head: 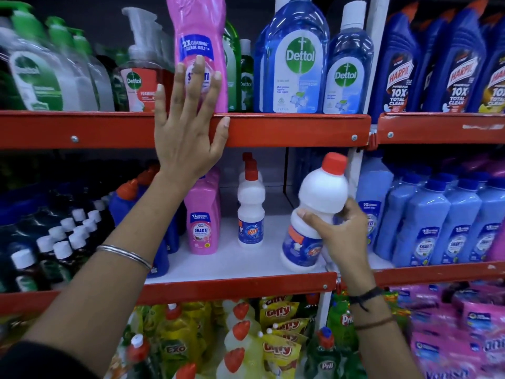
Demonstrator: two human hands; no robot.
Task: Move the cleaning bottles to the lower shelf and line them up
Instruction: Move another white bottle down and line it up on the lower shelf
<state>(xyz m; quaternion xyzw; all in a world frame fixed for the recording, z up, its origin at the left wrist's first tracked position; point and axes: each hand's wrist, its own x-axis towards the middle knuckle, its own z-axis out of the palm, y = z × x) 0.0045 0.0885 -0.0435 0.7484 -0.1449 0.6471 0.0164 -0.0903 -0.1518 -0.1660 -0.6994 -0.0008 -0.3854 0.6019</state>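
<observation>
A tall pink cleaning bottle [200, 45] stands at the front edge of the upper shelf [273, 129]. My left hand [188, 124] is open, its fingers spread over the bottle's lower front and the shelf's red lip. My right hand [341, 236] grips a white bottle with a red cap [319, 198] around its waist, tilted to the right just above the white lower shelf [246, 261]. On that shelf stand a row of pink bottles [202, 220] and a row of white red-capped bottles [250, 212], front to back.
Blue Dettol bottles [295, 58] and Harpic bottles [459, 67] fill the upper shelf to the right. Light blue bottles [426, 222] crowd the lower right, dark white-capped bottles [62, 242] the lower left. A white upright [355, 176] stands behind the held bottle. Bare shelf lies between the white row and my right hand.
</observation>
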